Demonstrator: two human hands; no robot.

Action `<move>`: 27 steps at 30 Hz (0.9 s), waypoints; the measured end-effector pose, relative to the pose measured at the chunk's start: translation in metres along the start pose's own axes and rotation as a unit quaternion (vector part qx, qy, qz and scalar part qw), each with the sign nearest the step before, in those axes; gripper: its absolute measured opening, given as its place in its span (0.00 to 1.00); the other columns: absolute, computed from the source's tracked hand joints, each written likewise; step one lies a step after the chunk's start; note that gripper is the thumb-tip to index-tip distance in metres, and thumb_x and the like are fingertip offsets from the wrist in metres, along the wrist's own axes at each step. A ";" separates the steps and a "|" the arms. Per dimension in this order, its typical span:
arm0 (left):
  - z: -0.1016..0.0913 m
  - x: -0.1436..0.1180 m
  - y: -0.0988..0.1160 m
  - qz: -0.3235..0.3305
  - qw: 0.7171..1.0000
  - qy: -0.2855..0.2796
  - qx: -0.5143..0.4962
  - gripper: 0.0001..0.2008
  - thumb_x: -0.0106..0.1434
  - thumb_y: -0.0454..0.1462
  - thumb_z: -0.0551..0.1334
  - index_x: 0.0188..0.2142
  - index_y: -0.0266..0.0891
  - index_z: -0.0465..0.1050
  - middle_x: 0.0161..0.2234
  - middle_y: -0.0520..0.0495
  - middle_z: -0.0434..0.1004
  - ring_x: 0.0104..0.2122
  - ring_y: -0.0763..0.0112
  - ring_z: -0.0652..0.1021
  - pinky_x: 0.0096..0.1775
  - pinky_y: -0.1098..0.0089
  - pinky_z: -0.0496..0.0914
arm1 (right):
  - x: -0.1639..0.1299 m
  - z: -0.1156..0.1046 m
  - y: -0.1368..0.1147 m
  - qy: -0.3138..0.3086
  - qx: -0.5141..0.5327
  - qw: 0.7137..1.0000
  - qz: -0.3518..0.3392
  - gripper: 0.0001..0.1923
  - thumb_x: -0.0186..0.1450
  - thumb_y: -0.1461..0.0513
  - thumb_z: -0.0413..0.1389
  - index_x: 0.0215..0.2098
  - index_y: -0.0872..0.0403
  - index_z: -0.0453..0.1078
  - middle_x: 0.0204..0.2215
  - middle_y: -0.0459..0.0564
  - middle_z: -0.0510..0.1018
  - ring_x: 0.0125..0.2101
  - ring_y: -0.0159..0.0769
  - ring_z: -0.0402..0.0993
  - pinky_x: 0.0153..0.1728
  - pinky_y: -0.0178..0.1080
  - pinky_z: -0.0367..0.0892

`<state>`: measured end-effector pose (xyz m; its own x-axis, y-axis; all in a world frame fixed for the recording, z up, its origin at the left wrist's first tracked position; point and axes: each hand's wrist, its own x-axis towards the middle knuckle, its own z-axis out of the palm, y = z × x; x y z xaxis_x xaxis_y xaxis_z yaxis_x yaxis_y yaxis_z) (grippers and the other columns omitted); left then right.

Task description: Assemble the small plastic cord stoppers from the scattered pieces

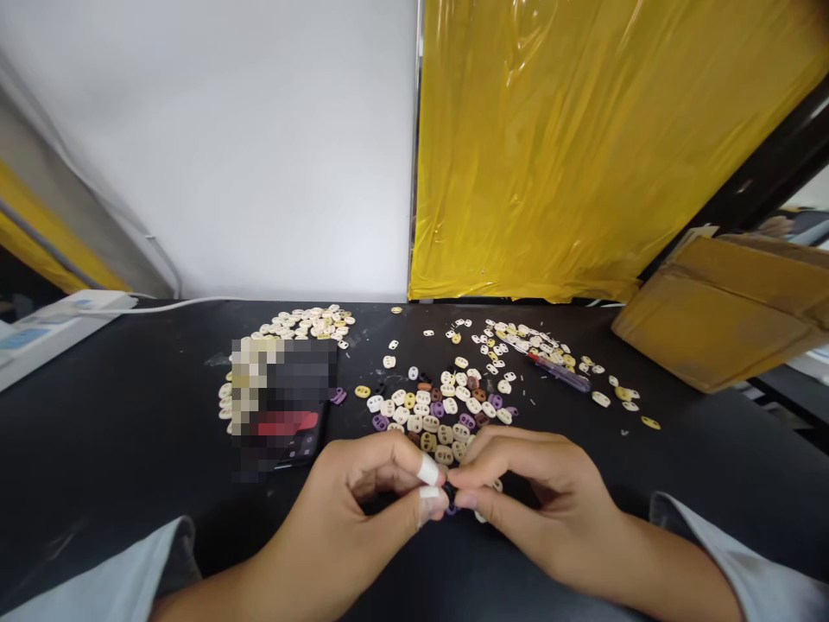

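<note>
My left hand (363, 510) and my right hand (531, 497) meet at the fingertips over the near part of a black table (129, 432). Between them they pinch a small dark piece (448, 494); white tape wraps my left thumb and forefinger tips. Just beyond the fingers lies a heap of small two-hole oval pieces (440, 410), mostly cream with some purple, brown and yellow ones. What the dark piece is exactly I cannot tell.
A phone (285, 406) lies left of the heap. Another cream pile (304, 324) lies at the back, a scattered lot (531, 345) with a purple-handled screwdriver (560, 371) to the right. A cardboard box (725, 302) stands far right, yellow plastic sheeting (583, 147) behind, a white device (58, 324) far left.
</note>
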<state>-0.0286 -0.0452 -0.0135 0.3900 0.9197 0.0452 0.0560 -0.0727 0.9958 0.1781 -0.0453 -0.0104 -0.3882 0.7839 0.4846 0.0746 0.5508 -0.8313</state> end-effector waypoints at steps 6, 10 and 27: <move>0.000 -0.001 0.001 -0.015 1.000 -0.013 -0.017 0.03 0.59 0.34 0.68 0.30 0.39 0.75 0.26 0.51 0.80 0.27 0.74 0.79 0.32 0.75 0.74 | 0.000 0.000 -0.003 -0.018 -0.001 1.000 0.015 0.05 0.65 0.68 0.60 0.35 0.55 0.79 0.27 0.50 0.81 0.26 0.31 0.77 0.28 0.33 0.72; 0.001 -0.003 0.001 -0.015 1.000 -0.010 -0.011 0.05 0.58 0.33 0.68 0.28 0.38 0.74 0.25 0.51 0.80 0.26 0.74 0.79 0.31 0.76 0.74 | 0.000 0.000 -0.001 -0.032 0.016 0.999 0.018 0.04 0.64 0.68 0.61 0.34 0.56 0.79 0.26 0.51 0.81 0.26 0.31 0.77 0.27 0.33 0.71; -0.070 0.048 0.009 0.203 0.813 -0.002 0.546 0.14 0.69 0.32 0.56 0.50 0.39 0.76 0.48 0.43 0.79 0.49 0.59 0.75 0.53 0.55 0.69 | 0.018 -0.043 0.018 -0.128 -0.205 0.969 -0.048 0.09 0.62 0.71 0.54 0.33 0.53 0.73 0.25 0.48 0.75 0.25 0.33 0.68 0.28 0.36 0.65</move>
<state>-0.0737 0.0252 0.0028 0.5822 0.7337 0.3502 0.7037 -0.6705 0.2349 0.2115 -0.0094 -0.0048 -0.6218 0.6565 0.4270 0.3664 0.7257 -0.5823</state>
